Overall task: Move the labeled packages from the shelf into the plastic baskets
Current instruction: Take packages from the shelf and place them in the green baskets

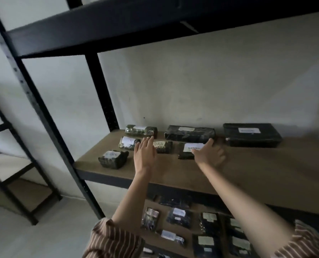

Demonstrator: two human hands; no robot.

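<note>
- Left hand (144, 155) spread open, holding nothing, fingertips beside the "TORN" package (163, 147) (its long axis lies sideways)
- Right hand (208, 154) open, fingers resting on the flat labeled package (189, 150), not gripping; this hand is nearer its target
- No baskets in view

The wooden shelf board (247, 170) is bare along its front and right side, giving open room for approach from the front. Overhead clearance is limited by the upper black beam (155, 25). The black upright post (101, 90) closes the left rear corner. Seven dark packages occupy the rear and left of the board, including the large black box (251, 135) against the wall (right rear) and the package marked "TORN" (164, 147). Narrow gaps separate the packages.
</note>
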